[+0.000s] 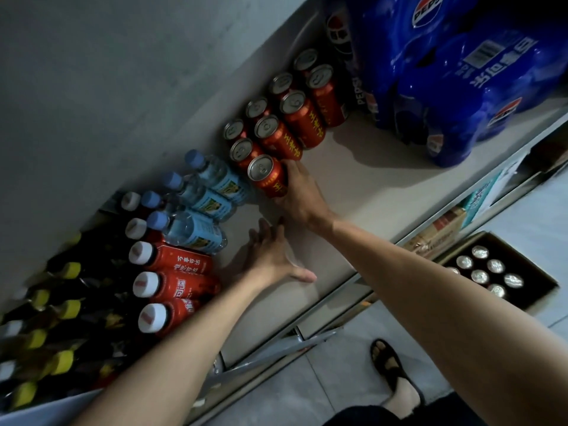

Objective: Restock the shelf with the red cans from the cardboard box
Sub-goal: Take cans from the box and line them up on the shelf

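The right forearm [445,302] crosses the lower right of the view, with the left forearm [184,339] beside it and a sandalled foot [390,370] on the tiled floor below. The right hand [302,195] is clamped round a red can [267,176], which stands upright at the near end of a double row of red cans [285,109] on the shelf [368,186]; eight others stand there in two lines, tops up and touching. The left hand [273,259] is spread, fingers straight and thumb out, palm down over bare shelf just beside the right wrist; whether it touches the board cannot be told.

The cardboard box [519,259] sits open on the floor at the lower right, well apart from the hands, and holds more cans [479,276], of which only the silver tops show.

On the shelf left of the held can stand blue-capped water bottles [199,192], then white-capped red bottles [175,287] and dark bottles with yellow caps [61,302]. Blue shrink-wrapped Pepsi packs [461,87] fill the right end.
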{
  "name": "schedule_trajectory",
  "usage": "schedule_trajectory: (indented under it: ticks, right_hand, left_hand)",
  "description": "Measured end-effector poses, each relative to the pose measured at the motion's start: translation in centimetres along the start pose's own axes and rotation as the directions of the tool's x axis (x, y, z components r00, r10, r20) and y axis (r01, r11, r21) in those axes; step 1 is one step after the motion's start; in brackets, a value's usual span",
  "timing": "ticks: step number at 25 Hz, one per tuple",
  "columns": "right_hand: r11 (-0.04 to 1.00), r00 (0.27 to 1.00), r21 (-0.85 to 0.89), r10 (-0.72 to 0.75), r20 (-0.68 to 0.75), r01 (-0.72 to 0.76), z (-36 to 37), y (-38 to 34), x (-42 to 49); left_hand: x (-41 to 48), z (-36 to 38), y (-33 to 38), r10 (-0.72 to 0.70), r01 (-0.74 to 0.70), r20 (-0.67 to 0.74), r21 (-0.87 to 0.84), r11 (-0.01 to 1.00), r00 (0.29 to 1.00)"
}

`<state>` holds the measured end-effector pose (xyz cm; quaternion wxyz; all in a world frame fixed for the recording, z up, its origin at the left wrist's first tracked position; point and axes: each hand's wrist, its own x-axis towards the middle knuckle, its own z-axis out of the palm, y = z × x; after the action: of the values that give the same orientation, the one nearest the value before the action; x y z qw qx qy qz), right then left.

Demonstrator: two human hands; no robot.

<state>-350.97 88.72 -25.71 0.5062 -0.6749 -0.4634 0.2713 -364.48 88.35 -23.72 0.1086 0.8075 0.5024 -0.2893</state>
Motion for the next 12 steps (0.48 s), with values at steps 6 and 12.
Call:
schedule_trajectory:
  ticks: [6, 12]
  right_hand:
    - [0.999, 0.999, -0.024, 0.023, 0.045, -0.022, 0.15, -0.14, 0.56]
    - [0.996, 0.995, 0.002, 0.086, 0.047, -0.087, 0.15, -0.59, -0.04]
  left_hand:
    - [0.35, 0.21, -0.15, 0.001, -0.001, 0.004, -0.013, 1.000, 1.000]
    - [0.29, 0.32, -0.39, -0.007, 0.008, 0.020, -0.040, 0.999, 1.000]
